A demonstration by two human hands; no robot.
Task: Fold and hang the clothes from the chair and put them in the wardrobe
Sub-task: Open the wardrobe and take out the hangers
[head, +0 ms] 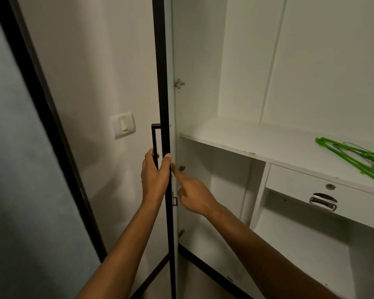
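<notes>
A white wardrobe (257,139) stands open before me, its black-edged door (162,83) seen edge-on in the middle of the view. My left hand (154,175) grips the door's black bar handle (154,139), thumb on the door's edge. My right hand (194,195) is just inside the wardrobe, its forefinger stretched out and touching the door's inner face near the edge. A bunch of green plastic hangers (358,158) lies on the wardrobe's shelf at the right. No clothes or chair are in view.
Below the shelf is a white drawer (300,186) with a keyhole and a metal pull (323,202). A light switch (123,125) is on the white wall left of the door. A dark-framed panel (30,104) slants along the far left.
</notes>
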